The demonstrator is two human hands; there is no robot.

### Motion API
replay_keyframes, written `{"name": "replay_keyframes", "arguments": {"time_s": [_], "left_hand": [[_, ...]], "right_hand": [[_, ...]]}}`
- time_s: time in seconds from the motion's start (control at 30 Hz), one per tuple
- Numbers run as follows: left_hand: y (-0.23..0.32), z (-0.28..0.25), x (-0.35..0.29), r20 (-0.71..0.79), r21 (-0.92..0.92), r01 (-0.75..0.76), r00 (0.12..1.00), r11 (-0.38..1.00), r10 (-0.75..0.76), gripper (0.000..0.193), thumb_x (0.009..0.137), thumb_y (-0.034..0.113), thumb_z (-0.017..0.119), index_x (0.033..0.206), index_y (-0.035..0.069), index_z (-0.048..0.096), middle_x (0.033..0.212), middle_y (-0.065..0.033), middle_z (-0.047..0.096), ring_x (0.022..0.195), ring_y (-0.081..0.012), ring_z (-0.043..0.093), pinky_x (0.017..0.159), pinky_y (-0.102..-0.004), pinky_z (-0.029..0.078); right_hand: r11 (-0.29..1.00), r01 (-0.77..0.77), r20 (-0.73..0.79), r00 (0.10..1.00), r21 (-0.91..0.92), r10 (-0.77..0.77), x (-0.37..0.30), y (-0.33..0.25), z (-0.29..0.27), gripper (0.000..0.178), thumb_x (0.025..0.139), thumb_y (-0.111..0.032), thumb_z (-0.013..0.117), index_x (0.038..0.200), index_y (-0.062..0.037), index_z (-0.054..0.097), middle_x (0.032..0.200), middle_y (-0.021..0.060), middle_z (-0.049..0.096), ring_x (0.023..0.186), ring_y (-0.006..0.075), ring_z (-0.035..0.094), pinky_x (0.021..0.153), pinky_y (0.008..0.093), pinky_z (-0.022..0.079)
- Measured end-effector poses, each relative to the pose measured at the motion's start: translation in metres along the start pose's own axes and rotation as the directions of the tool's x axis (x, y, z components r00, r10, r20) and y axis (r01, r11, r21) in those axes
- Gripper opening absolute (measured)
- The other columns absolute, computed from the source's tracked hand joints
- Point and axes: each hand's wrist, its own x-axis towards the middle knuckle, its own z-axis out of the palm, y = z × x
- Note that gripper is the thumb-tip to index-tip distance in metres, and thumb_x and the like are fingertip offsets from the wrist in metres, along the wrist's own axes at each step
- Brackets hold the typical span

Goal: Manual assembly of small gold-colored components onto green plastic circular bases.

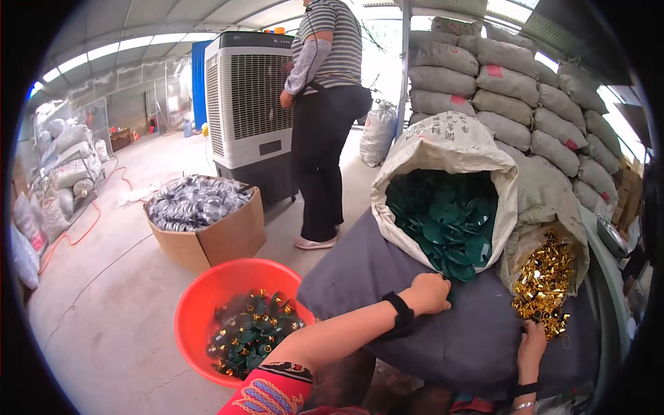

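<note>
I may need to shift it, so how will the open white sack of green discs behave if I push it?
The white sack will likely flex at its mouth, where the rim looks creased. It may feel heavy, given the many green discs inside. Those could spill, since they lie loose right up to the lower lip.
</note>
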Motion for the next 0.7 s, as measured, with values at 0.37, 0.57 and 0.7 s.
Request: {"name": "replay_keyframes", "arguments": {"time_s": [0.37,0.57,0.7], "left_hand": [[-0.014,0.008,-0.012,-0.111,0.142,-0.082,0.989,0.986,0.098,0.016,0.075,0.02,0.064,0.078,0.005,0.069,0.075,-0.0145,0.068,0.076,-0.0315,0.067,0.069,-0.0416,0.053],[-0.017,0.008,-0.044,-0.163,0.1,-0.125,0.977,0.987,0.14,0.014,0.077,0.018,0.062,0.081,0.006,0.068,0.077,-0.0129,0.066,0.073,-0.0312,0.066,0.066,-0.0421,0.053],[-0.015,0.01,-0.069,-0.239,0.038,-0.11,0.964,0.993,0.115,0.015,0.079,0.02,0.065,0.086,0.008,0.067,0.086,-0.0107,0.064,0.081,-0.0287,0.063,0.069,-0.0393,0.053]], "right_hand": [[1.0,-0.018,-0.028,0.999,0.012,0.018,0.003,-0.003,-0.001,0.027,0.074,0.01,0.061,0.098,0.0011,0.053,0.105,0.0172,0.051,0.097,0.0384,0.054,0.082,0.0433,0.045],[1.0,0.015,-0.007,1.0,-0.013,-0.015,0.001,0.0,0.0,0.033,0.075,0.007,0.064,0.106,0.0019,0.053,0.107,0.0188,0.051,0.098,0.0401,0.053,0.083,0.0446,0.044],[0.999,0.021,-0.025,0.999,0.034,-0.02,0.0,0.01,0.003,0.031,0.074,0.007,0.064,0.103,0.0032,0.054,0.107,0.02,0.053,0.098,0.04,0.054,0.083,0.0445,0.044]]}}
